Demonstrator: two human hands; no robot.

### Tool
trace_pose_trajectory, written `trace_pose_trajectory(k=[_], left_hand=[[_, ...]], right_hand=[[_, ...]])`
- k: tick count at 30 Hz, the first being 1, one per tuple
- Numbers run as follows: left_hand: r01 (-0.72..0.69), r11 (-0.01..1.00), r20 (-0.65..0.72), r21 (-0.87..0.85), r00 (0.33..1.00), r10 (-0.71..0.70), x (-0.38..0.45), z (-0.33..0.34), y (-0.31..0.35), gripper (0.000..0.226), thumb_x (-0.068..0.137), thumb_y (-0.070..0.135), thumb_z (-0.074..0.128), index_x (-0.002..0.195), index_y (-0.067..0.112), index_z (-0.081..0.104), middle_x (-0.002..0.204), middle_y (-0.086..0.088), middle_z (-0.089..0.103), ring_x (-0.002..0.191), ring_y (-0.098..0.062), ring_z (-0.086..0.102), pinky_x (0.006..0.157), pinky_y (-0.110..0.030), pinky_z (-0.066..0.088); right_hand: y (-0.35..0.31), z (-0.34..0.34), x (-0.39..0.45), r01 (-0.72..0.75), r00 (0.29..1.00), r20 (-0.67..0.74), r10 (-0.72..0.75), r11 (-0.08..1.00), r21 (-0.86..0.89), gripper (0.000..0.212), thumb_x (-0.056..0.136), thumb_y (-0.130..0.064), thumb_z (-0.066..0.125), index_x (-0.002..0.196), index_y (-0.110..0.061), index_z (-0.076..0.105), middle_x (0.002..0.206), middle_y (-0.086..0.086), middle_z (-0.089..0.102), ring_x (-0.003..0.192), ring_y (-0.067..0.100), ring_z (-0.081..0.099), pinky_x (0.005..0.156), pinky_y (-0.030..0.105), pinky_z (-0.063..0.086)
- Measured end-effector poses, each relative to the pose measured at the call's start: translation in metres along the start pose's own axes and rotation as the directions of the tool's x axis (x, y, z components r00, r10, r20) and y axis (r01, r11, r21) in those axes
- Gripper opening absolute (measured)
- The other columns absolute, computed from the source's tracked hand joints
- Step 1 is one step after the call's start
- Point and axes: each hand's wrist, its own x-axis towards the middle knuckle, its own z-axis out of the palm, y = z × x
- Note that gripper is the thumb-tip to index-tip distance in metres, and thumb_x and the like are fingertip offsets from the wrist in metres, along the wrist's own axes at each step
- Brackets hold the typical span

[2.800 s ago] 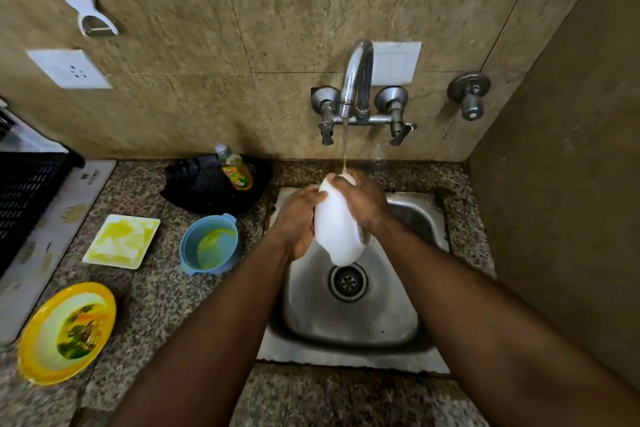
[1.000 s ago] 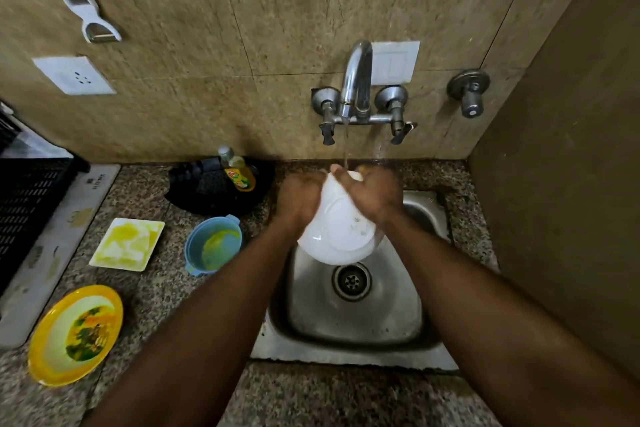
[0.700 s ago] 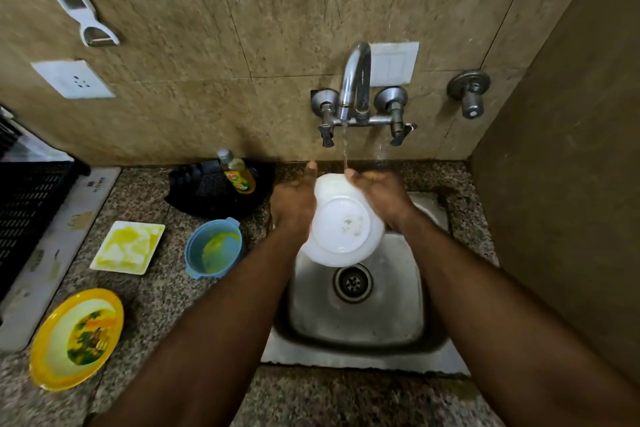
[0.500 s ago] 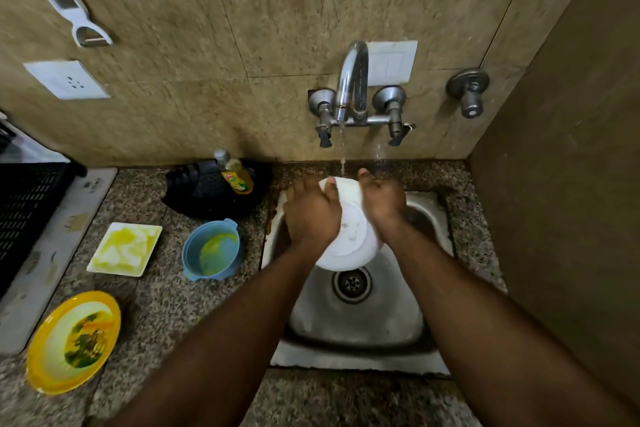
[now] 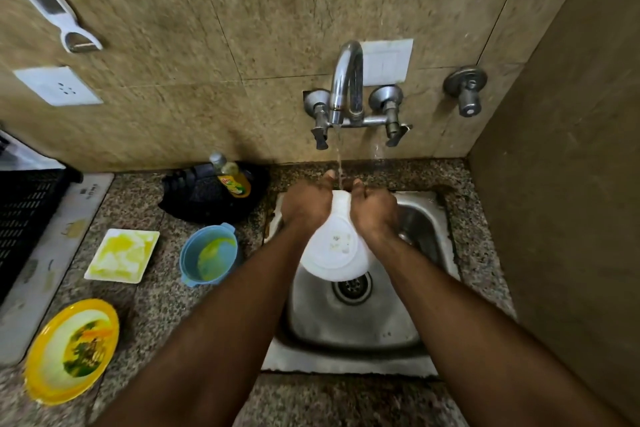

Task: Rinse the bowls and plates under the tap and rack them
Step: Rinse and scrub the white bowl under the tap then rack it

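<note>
The white bowl shows its round bottom, tipped over the sink under the tap. The left hand and right hand grip its sides. Under it the sink is open.

The tap and sink are shiny metal (the basin duller, scuffed). The white bowl looks smooth and glossy; the countertop is speckled polished stone.

My head camera looks steeply down, close over the sink, facing the slightly blurred far wall.
</note>
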Motion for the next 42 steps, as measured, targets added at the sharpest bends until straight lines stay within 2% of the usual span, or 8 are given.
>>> trace_pose_trajectory(k=[5, 8, 12, 18, 25, 29, 36, 42], left_hand=[[-0.294, 0.956, -0.118, -0.019, 0.95, 0.29, 0.001, 0.021, 0.008, 0.074, 0.094, 0.073, 0.026, 0.122, 0.016, 0.064, 0.121, -0.011, 0.068, 0.113, -0.032, 0.061, 0.098, -0.043, 0.049], [-0.2, 0.958, -0.133, -0.207, 0.975, 0.175, 0.01, 0.013, 0.012, 0.063, 0.092, 0.072, 0.036, 0.095, 0.019, 0.07, 0.094, -0.007, 0.075, 0.088, -0.026, 0.067, 0.08, -0.036, 0.053], [0.067, 0.938, -0.044, -0.341, 0.995, -0.087, 0.04, 0.007, 0.012, 0.053, 0.091, 0.057, 0.047, 0.1, 0.013, 0.076, 0.104, -0.01, 0.076, 0.102, -0.033, 0.07, 0.093, -0.039, 0.055], [-0.154, 0.962, -0.137, -0.225, 0.983, 0.125, 0.015, 0.014, 0.023, 0.065, 0.089, 0.079, 0.042, 0.088, 0.02, 0.068, 0.089, -0.001, 0.075, 0.084, -0.022, 0.068, 0.077, -0.035, 0.053], [0.233, 0.822, -0.045, -0.519, 0.953, -0.299, 0.032, 0.016, -0.009, 0.062, 0.08, 0.076, 0.061, 0.079, 0.015, 0.074, 0.088, -0.004, 0.078, 0.093, -0.029, 0.074, 0.088, -0.038, 0.058], [0.353, 0.832, -0.027, -0.427, 0.915, -0.402, 0.029, 0.027, -0.032, 0.044, 0.102, 0.047, 0.049, 0.127, 0.014, 0.063, 0.121, -0.01, 0.072, 0.11, -0.032, 0.069, 0.092, -0.037, 0.057], [-0.153, 0.979, -0.21, -0.132, 0.97, 0.123, -0.009, 0.034, -0.005, 0.069, 0.098, 0.061, 0.023, 0.128, 0.01, 0.058, 0.131, -0.021, 0.061, 0.124, -0.041, 0.053, 0.103, -0.047, 0.044], [-0.448, 0.879, -0.302, 0.162, 0.826, 0.476, -0.02, 0.035, -0.004, 0.052, 0.105, 0.046, 0.025, 0.143, 0.024, 0.054, 0.132, -0.009, 0.061, 0.116, -0.031, 0.057, 0.094, -0.046, 0.047]], right_hand=[[-0.011, -0.014, 0.032, -0.031, 0.999, 0.019, 0.03, 0.999, 0.011, 0.054, 0.104, -0.047, 0.044, 0.098, -0.004, 0.077, 0.105, 0.018, 0.075, 0.1, 0.037, 0.069, 0.082, 0.034, 0.05], [-0.016, -0.017, 0.039, 0.032, 0.999, 0.039, -0.032, 0.999, 0.0, 0.054, 0.102, -0.05, 0.045, 0.092, -0.008, 0.077, 0.097, 0.015, 0.076, 0.092, 0.035, 0.07, 0.075, 0.033, 0.05], [-0.016, -0.015, 0.04, 0.037, 0.998, 0.043, -0.038, 0.999, 0.014, 0.052, 0.099, -0.052, 0.047, 0.087, -0.01, 0.075, 0.09, 0.014, 0.075, 0.084, 0.035, 0.069, 0.076, 0.038, 0.057], [-0.02, -0.021, 0.049, 0.03, 0.999, 0.009, -0.03, 0.999, 0.02, 0.052, 0.099, -0.052, 0.049, 0.091, -0.009, 0.077, 0.094, 0.013, 0.076, 0.088, 0.032, 0.07, 0.074, 0.032, 0.052], [0.001, -0.02, 0.039, 0.021, 0.942, 0.298, -0.157, 0.911, 0.412, 0.045, 0.084, -0.057, 0.074, 0.078, -0.013, 0.073, 0.074, 0.001, 0.075, 0.066, 0.014, 0.066, 0.07, 0.036, 0.055], [0.015, -0.012, 0.027, -0.065, 0.937, 0.343, -0.065, 0.933, 0.355, 0.05, 0.072, -0.064, 0.079, 0.089, -0.018, 0.075, 0.082, -0.003, 0.078, 0.079, 0.019, 0.075, 0.077, 0.042, 0.063], [-0.005, -0.007, 0.019, 0.065, 0.979, 0.178, -0.096, 0.983, 0.172, 0.056, 0.102, -0.053, 0.049, 0.092, -0.005, 0.076, 0.096, 0.016, 0.074, 0.094, 0.034, 0.067, 0.079, 0.033, 0.049], [-0.01, -0.018, 0.012, 0.116, 0.988, 0.097, -0.122, 0.991, 0.064, 0.052, 0.107, -0.04, 0.04, 0.098, -0.001, 0.073, 0.106, 0.022, 0.072, 0.102, 0.038, 0.065, 0.085, 0.038, 0.047]])
